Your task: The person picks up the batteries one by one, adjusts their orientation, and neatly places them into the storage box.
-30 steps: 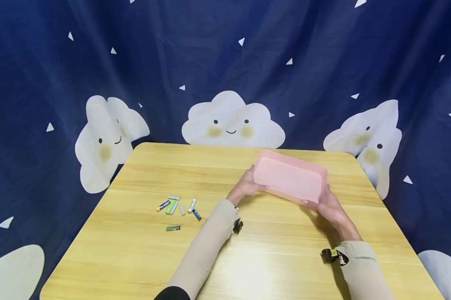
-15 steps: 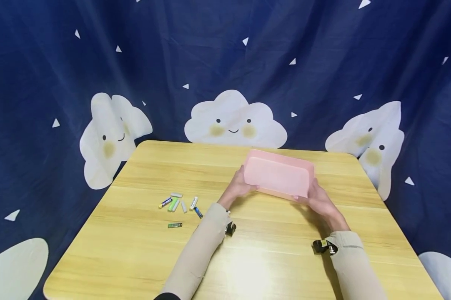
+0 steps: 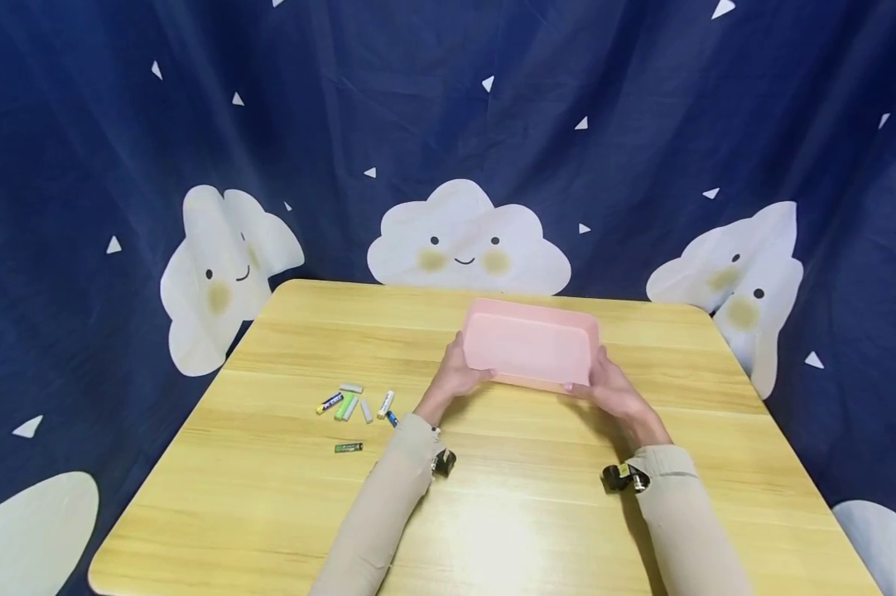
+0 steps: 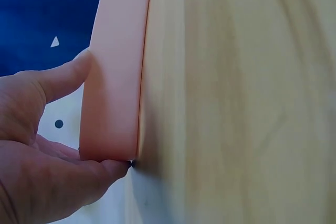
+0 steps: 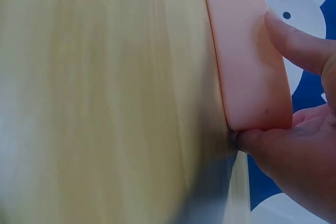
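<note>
A pink rectangular box (image 3: 530,343) sits over the far middle of the wooden table (image 3: 269,497), a flat closed face turned toward me. My left hand (image 3: 457,377) grips its left end and my right hand (image 3: 603,385) grips its right end. In the left wrist view the thumb (image 4: 58,80) presses the box's side (image 4: 113,77) and the fingers (image 4: 89,179) curl under its lower corner. The right wrist view mirrors this, with the thumb (image 5: 294,40) on the box (image 5: 247,56) and fingers (image 5: 262,145) beneath the corner. The box's long edge lies close along the tabletop.
Several small batteries (image 3: 354,406) lie scattered left of my left forearm, with one green battery (image 3: 348,447) a little nearer. A dark blue curtain with white clouds (image 3: 463,240) hangs round the table's far and side edges.
Both hands have carried the pink box to the left, toward the table's middle, and it now sits more level. The batteries have not moved.
</note>
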A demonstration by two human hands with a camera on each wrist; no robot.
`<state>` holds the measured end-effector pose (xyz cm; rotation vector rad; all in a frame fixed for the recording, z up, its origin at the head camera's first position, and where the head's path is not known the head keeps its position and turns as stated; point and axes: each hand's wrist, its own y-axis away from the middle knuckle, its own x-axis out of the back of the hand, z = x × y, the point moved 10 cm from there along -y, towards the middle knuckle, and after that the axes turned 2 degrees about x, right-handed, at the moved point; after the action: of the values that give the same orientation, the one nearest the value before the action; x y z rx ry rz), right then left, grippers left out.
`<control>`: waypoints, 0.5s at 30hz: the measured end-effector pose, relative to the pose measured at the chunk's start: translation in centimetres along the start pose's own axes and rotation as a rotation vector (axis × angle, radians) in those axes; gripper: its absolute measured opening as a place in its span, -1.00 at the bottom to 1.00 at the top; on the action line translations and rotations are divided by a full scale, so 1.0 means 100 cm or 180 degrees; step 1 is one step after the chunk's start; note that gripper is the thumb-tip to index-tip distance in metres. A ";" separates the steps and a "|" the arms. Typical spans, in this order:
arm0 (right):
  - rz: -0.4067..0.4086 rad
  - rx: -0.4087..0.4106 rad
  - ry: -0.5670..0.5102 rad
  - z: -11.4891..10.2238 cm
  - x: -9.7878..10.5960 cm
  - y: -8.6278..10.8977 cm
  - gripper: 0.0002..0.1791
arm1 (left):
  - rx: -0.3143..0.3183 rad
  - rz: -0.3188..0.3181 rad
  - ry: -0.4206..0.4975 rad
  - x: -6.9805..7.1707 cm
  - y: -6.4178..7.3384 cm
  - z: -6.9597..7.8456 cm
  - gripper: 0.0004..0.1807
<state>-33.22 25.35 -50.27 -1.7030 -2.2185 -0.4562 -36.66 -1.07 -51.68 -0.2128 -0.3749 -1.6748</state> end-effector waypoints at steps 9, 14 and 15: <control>-0.0092 0.0189 -0.0176 -0.008 -0.018 -0.014 0.29 | 0.0002 0.0103 0.0006 0.021 0.008 -0.009 0.26; -0.0137 0.0062 -0.0269 -0.009 -0.028 -0.018 0.32 | -0.0073 0.0230 -0.0093 0.032 0.011 -0.010 0.23; -0.0143 0.0010 -0.0299 -0.009 -0.030 -0.018 0.32 | -0.0059 0.0247 -0.0119 0.033 0.012 -0.010 0.23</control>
<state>-34.21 21.97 -50.87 -1.7090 -2.3263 -0.3907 -35.89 -4.66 -51.31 -0.2695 -0.3748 -1.6002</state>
